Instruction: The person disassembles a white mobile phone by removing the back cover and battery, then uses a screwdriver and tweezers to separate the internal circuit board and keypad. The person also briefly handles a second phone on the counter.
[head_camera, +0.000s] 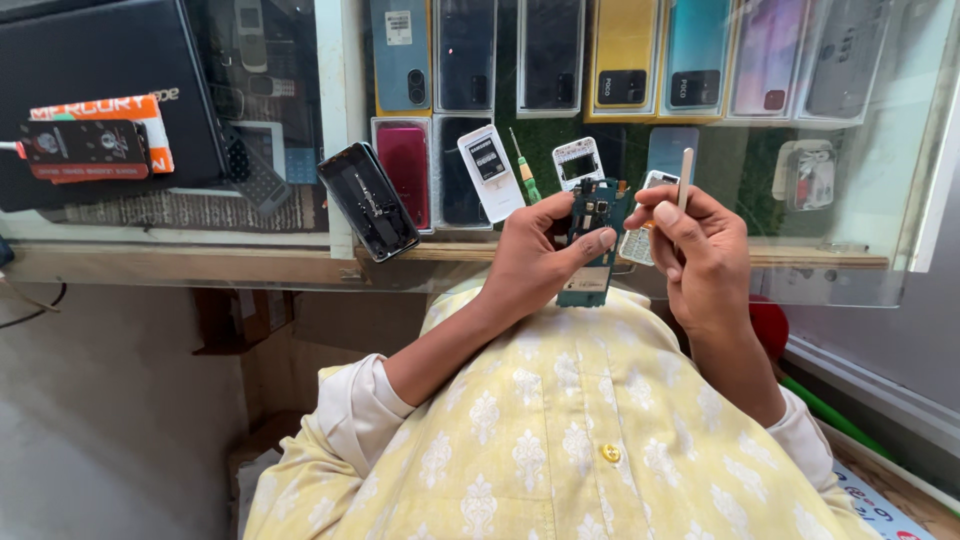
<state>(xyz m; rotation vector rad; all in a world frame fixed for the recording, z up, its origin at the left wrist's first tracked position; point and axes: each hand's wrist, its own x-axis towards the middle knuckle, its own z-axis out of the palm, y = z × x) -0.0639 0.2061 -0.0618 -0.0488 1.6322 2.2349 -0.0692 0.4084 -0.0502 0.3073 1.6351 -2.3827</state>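
My left hand (540, 255) grips a green phone circuit board (592, 245), holding it upright over the edge of a glass counter (200, 255). My right hand (700, 250) is beside the board, pinching a thin pale stick-like tool (685, 175) that points upward. A white keypad piece (636, 245) shows between the two hands. On the glass just beyond lie a white phone front frame (577, 160), a white battery (490, 170), a green-handled screwdriver (524, 172) and a black phone back shell (368, 200).
Under the glass, rows of phone back covers (620, 55) in blue, black, yellow, teal and pink are laid out. A black laptop (100, 90) with an orange-and-white box (120, 125) sits at the left. A small plastic package (806, 175) lies at right.
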